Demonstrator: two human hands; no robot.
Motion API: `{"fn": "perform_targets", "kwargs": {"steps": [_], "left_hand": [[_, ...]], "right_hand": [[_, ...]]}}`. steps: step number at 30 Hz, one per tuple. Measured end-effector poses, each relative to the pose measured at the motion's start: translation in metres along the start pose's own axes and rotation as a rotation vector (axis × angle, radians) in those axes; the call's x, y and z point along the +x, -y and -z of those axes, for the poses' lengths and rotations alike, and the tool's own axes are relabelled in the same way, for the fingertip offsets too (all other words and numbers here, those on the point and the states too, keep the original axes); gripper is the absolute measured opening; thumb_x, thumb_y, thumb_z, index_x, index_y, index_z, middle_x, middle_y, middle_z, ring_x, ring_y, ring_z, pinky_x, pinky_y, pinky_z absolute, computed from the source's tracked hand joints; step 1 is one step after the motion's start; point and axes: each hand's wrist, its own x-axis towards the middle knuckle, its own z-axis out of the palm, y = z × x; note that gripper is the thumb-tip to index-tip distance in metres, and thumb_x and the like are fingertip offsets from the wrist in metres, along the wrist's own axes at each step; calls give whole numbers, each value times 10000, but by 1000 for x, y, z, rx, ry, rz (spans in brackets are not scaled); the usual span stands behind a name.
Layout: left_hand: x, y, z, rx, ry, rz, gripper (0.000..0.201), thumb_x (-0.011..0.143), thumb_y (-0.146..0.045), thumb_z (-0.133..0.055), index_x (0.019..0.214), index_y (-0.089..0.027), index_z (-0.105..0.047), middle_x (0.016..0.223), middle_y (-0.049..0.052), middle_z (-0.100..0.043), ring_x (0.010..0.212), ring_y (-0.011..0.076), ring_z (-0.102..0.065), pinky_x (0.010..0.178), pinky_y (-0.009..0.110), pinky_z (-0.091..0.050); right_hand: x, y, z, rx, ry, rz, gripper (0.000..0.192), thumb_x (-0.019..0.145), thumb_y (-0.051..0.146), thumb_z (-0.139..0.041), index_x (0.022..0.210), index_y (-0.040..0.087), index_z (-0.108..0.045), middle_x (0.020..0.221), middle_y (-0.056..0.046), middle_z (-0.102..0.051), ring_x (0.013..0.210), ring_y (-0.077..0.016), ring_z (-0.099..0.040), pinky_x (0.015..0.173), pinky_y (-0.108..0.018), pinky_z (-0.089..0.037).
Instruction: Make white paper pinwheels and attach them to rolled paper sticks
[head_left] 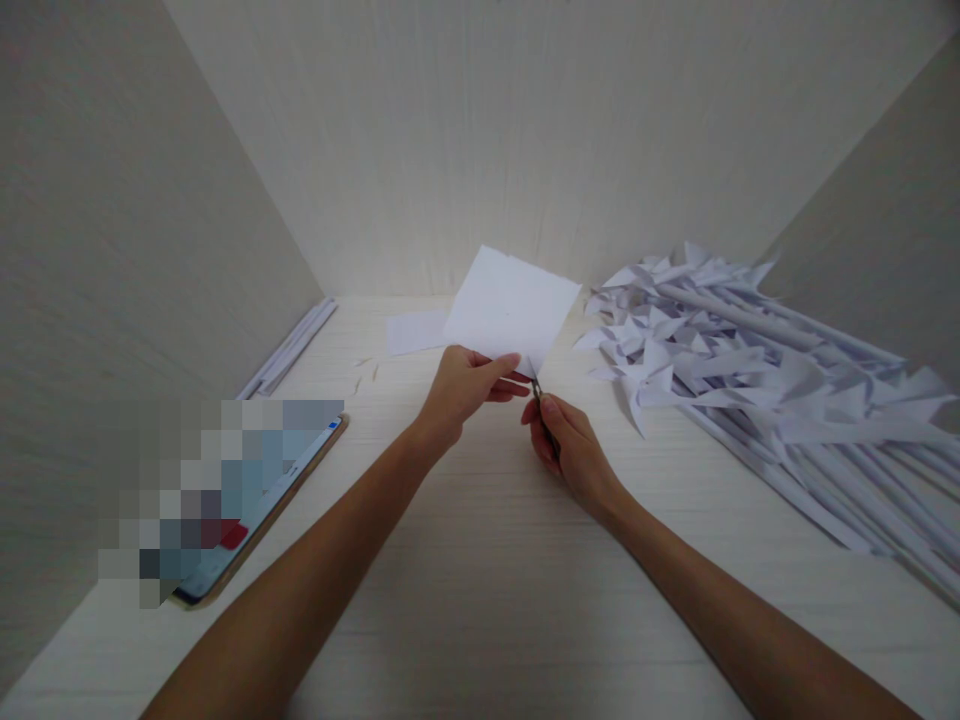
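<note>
A white square sheet of paper [514,300] is pinched along its near edge by my left hand [472,385], thumb on top and fingers beneath. My right hand [566,440] is closed around a small pair of scissors [550,430] with dark handles. The blades meet the paper at its near right corner; how deep they reach into it is hard to make out. Behind my left hand, a second piece of white paper [415,332] lies flat on the table.
On the right lies a heap of white paper pinwheels [705,350] on rolled paper sticks [847,490]. To the left, rolled paper sticks [296,345] rest beside a phone [270,500], partly blurred out. Small scraps [365,375] dot the table [465,580]. Pale walls [480,130] enclose three sides.
</note>
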Motion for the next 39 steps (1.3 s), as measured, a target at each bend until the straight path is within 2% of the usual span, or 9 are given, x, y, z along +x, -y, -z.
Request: {"fn": "perform_targets", "kwargs": {"steps": [7, 24, 39], "left_hand": [[0, 0, 0, 28, 9, -14, 203, 685, -260, -629, 585, -85, -656, 692, 112, -707, 529, 122, -629, 549, 228, -483], [1, 1, -1, 50, 14, -4, 205, 693, -254, -615, 575, -90, -652, 683, 106, -705, 507, 108, -615, 529, 218, -460], [0, 6, -3, 77, 41, 8, 202, 688, -266, -604, 579, -99, -637, 660, 93, -689, 515, 109, -596, 546, 239, -454]], "right_hand": [[0, -2, 1, -21, -14, 6, 329, 807, 471, -397, 656, 184, -456, 396, 99, -306, 336, -48, -225, 333, -193, -160], [0, -3, 3, -126, -40, 26, 347, 832, 461, -364, 624, 192, -432, 423, 91, -269, 357, -56, -213, 356, -202, -165], [1, -1, 3, -76, -58, 11, 334, 821, 454, -378, 618, 194, -429, 408, 96, -264, 344, -53, -214, 351, -199, -162]]}}
